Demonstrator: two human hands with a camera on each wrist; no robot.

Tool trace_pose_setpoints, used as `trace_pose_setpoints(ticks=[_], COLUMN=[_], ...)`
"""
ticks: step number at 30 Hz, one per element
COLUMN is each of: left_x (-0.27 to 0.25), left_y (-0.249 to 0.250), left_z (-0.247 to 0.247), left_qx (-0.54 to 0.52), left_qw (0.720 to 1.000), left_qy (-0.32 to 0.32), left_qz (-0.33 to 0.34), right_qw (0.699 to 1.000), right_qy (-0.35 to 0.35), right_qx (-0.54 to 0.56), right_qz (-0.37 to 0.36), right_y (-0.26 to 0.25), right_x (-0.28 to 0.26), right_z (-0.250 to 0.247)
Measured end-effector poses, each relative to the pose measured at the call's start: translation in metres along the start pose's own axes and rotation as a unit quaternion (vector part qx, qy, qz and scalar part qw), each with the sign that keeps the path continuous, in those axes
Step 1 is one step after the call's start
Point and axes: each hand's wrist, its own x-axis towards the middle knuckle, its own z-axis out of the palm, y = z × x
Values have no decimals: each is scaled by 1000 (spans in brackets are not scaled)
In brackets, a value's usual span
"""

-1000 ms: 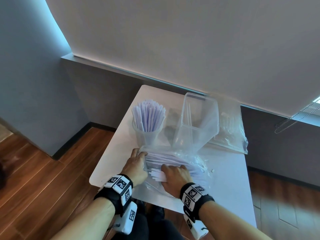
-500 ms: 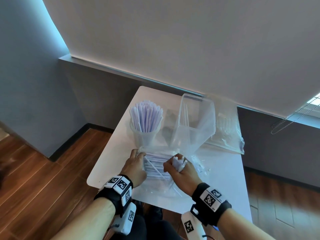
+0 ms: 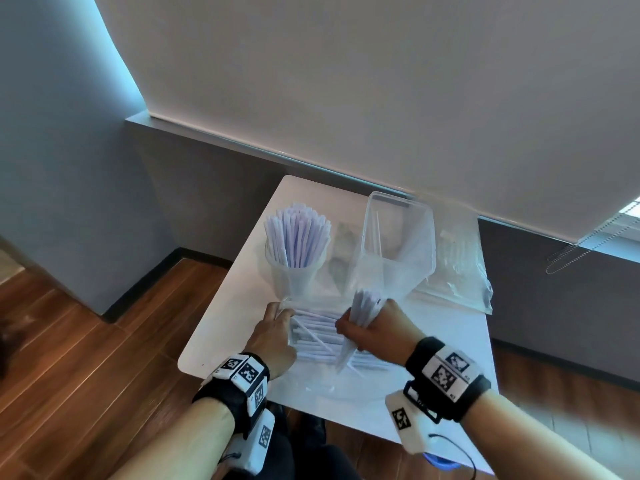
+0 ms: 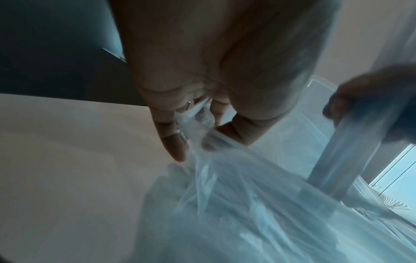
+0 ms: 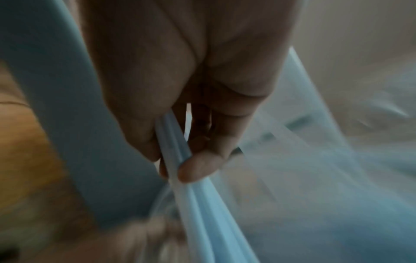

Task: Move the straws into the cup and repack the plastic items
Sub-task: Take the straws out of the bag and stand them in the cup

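Head view: a small white table [image 3: 242, 323] with rounded corners and a smooth matte top, set against a grey wall above wood-plank flooring. On it stands a clear round plastic cup [image 3: 294, 278], upright, packed with pale lilac paper-wrapped straws [image 3: 298, 233] that fan out above its rim. Just to the right of the cup stands a tall clear rectangular plastic container [image 3: 398, 244], its thin glossy walls upright; only a straw or so shows inside it. Behind and to the right lies a crinkled transparent bag [image 3: 457, 271], flat on the table, with what look like more clear plastic items inside.

At the near edge lies a second clear plastic bag [image 3: 311, 375], thin and wrinkled, with loose wrapped straws lying sideways in it [image 3: 318, 337]. The left hand [image 3: 273, 337] pinches the bag's upper left edge; in the left wrist view the film [image 4: 198, 121] is gathered between thumb and fingertips. The right hand [image 3: 374, 330] is closed around a bundle of straws [image 3: 363, 306], held nearly upright just above the bag, near the base of the container. The right wrist view, blurred, shows thumb [image 5: 198, 169] and fingers clamping the slim tubes [image 5: 178, 147]. The 2 hands are close together, with the bag's mouth between them. Both wrists carry black bands with black-and-white square markers.
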Motion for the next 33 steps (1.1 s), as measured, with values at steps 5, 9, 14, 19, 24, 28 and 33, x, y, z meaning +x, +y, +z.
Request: trace_pose_setpoints(ticks=[5,9,14,19,24,28,33], left_x=[1,1,2,4,4,4,4], left_y=[-1,-3,-4,-4,-4,-5,-4], left_z=[2,3,3,4,4,3,2], left_qx=[21,21,24,31,28,26,25], left_qw=[999,999,999,998,998,998,998], left_qy=[13,14,18,21,24,22,22], left_qz=[23,29,40,40,44,47,51], right_qw=[995,988,991,987,994,986,951], right_qy=[15,71,29,94,17,78,220], right_qx=[-9,9,-56,24,-69,-112,-19], right_qz=[-100,-137,-114,-125,-88,-91,-216], right_y=[-68,-118,-120,-128,-133,-128,-115], right_x=[27,50,74,92,114,126,126], right_z=[-58,-84,-73,-63,-53,-51,-44])
